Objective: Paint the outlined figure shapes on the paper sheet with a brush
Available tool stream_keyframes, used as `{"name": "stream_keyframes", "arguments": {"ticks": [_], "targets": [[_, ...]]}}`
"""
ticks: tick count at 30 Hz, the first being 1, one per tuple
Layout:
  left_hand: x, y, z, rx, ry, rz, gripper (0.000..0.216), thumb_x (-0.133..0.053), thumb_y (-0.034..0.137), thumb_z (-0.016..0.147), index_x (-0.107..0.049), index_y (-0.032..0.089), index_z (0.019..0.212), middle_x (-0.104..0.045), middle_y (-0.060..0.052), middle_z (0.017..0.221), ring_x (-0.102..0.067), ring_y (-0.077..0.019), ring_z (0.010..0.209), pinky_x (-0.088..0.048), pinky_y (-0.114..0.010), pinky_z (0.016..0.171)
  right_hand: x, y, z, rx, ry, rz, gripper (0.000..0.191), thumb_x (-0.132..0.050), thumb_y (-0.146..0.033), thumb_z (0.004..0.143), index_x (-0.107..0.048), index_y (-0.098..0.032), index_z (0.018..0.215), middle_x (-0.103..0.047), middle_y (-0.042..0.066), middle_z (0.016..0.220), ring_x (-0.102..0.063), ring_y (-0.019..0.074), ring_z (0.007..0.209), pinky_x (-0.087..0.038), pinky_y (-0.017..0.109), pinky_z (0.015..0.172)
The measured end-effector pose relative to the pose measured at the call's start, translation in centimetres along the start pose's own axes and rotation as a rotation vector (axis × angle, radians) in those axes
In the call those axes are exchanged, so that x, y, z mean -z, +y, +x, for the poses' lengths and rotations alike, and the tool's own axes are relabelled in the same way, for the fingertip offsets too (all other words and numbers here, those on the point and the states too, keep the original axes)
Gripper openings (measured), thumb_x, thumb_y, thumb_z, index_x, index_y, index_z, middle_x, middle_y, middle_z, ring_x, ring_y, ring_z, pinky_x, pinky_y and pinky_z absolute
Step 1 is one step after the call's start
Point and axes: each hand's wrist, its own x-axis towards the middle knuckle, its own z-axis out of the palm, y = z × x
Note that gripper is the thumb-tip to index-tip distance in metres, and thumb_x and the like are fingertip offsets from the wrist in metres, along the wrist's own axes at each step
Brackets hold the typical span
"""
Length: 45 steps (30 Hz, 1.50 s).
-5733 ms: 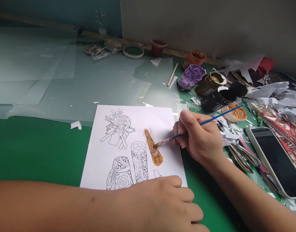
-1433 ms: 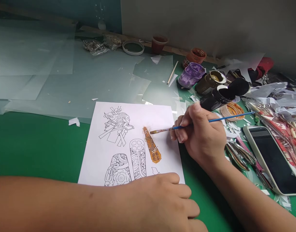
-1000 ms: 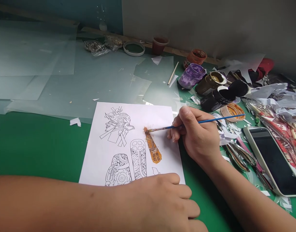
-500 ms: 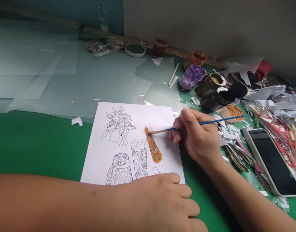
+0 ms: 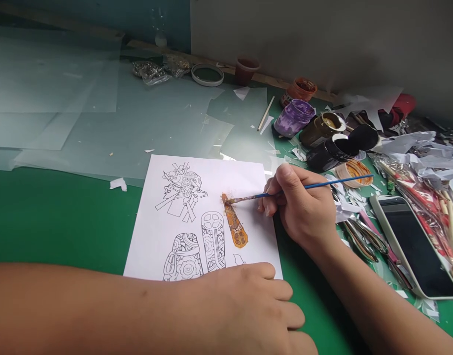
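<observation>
My right hand (image 5: 303, 202) pinches a thin blue paintbrush (image 5: 335, 182) near its ferrule. The brush tip touches the narrow upper part of an orange-brown painted strip (image 5: 236, 226), whose lower end is rounded and patterned. This strip lies on a white sheet of paper (image 5: 244, 172) printed with black line drawings. Across the sheet's lower edge lies my left hand (image 5: 256, 305), back upward. Its fingers are curled under, so their tips and anything in them are hidden. The left forearm covers the lower part of the drawings.
Open paint jars in orange, purple (image 5: 293, 118), olive and black (image 5: 328, 153) stand beyond my right hand. To the right lie a phone (image 5: 414, 246), metal tools (image 5: 363, 239), wrapped sticks and paper scraps. Translucent sheets (image 5: 137, 118) cover the back left of the green table (image 5: 56, 212).
The brush tip has shifted slightly up and left on the orange-brown strip. My left hand stays in the same place on the paper.
</observation>
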Motion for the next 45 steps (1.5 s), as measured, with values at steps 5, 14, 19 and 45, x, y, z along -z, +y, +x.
{"name": "stream_keyframes", "arguments": {"ticks": [5, 14, 19, 45], "targets": [[0.0, -0.1, 0.0, 0.001, -0.001, -0.003, 0.008, -0.062, 0.017, 0.086, -0.061, 0.019, 0.078, -0.056, 0.003, 0.066, -0.042, -0.0155, 0.059, -0.037, -0.032, 0.065, -0.1, 0.0, -0.1, -0.001, 0.013, -0.019, 0.047, -0.068, -0.056, 0.086, -0.057, -0.020, 0.057, -0.050, -0.005, 0.043, -0.047, 0.0091, 0.034, -0.038, 0.024, 0.038], [0.1, -0.1, 0.0, -0.001, 0.001, -0.009, 0.008, -0.062, 0.017, 0.087, -0.060, 0.018, 0.078, -0.057, 0.002, 0.067, -0.042, -0.0155, 0.060, -0.038, -0.033, 0.067, 0.0, 0.2, 0.1, -0.009, 0.027, -0.017, 0.047, -0.069, -0.057, 0.085, -0.057, -0.021, 0.059, -0.050, -0.005, 0.042, -0.049, 0.0100, 0.035, -0.039, 0.024, 0.038], [0.1, -0.1, 0.0, 0.003, 0.001, -0.004, 0.009, -0.061, 0.016, 0.087, -0.060, 0.019, 0.078, -0.056, 0.003, 0.066, -0.042, -0.0155, 0.060, -0.038, -0.033, 0.066, 0.0, 0.1, 0.0, -0.019, 0.016, 0.006, 0.047, -0.069, -0.057, 0.085, -0.057, -0.020, 0.058, -0.050, -0.005, 0.043, -0.047, 0.0093, 0.033, -0.037, 0.024, 0.036], [0.1, 0.2, 0.1, 0.037, -0.032, 0.002, 0.005, -0.066, 0.017, 0.083, -0.062, 0.019, 0.080, -0.057, 0.003, 0.066, -0.047, -0.0154, 0.062, -0.038, -0.032, 0.067, 0.7, -4.4, -0.8, 0.063, 0.167, 0.191, 0.045, -0.070, -0.044, 0.088, -0.054, -0.023, 0.051, -0.038, -0.006, 0.037, -0.036, 0.0088, 0.032, -0.037, 0.026, 0.035]]}}
